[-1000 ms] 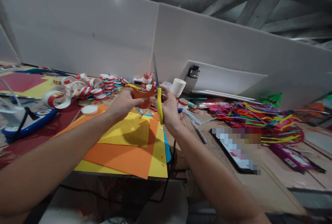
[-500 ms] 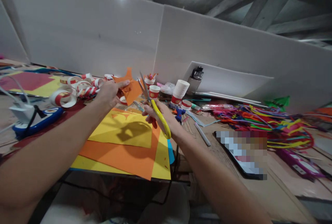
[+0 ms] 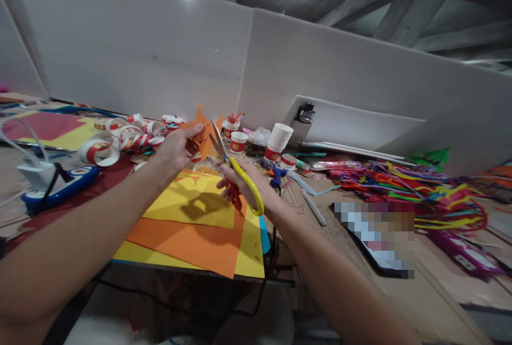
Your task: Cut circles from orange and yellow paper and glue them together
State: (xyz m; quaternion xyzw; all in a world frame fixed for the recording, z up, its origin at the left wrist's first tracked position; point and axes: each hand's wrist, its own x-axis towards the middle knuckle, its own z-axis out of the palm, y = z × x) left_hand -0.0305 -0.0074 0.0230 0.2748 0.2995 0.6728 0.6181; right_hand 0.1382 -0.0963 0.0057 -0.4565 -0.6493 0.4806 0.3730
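Observation:
My left hand (image 3: 182,146) pinches a cut piece of orange paper (image 3: 205,130) with pointed ends, held up above the table. In my right hand (image 3: 236,179) is a pair of scissors (image 3: 250,185) with one yellow and one red handle. Their blades stand slightly apart and point up at the right side of the orange paper. Whether the blades touch it I cannot tell. Below both hands lie a yellow sheet (image 3: 208,209), a larger orange sheet (image 3: 188,243) and another yellow sheet, stacked near the table edge, with a shadow of hands and paper across the top.
Paper cups (image 3: 279,139) stand at the back, beside a bottle (image 3: 301,125). Rings cut from cups (image 3: 100,149) and a blue power strip (image 3: 64,185) are on the left. To the right lie a phone (image 3: 372,241), a pen (image 3: 314,208) and many coloured pipe cleaners (image 3: 396,185).
The scissor blades have shifted slightly left and down and sit closer together. The orange paper has turned a little in my left hand, and a pointed bit now shows right of the blades.

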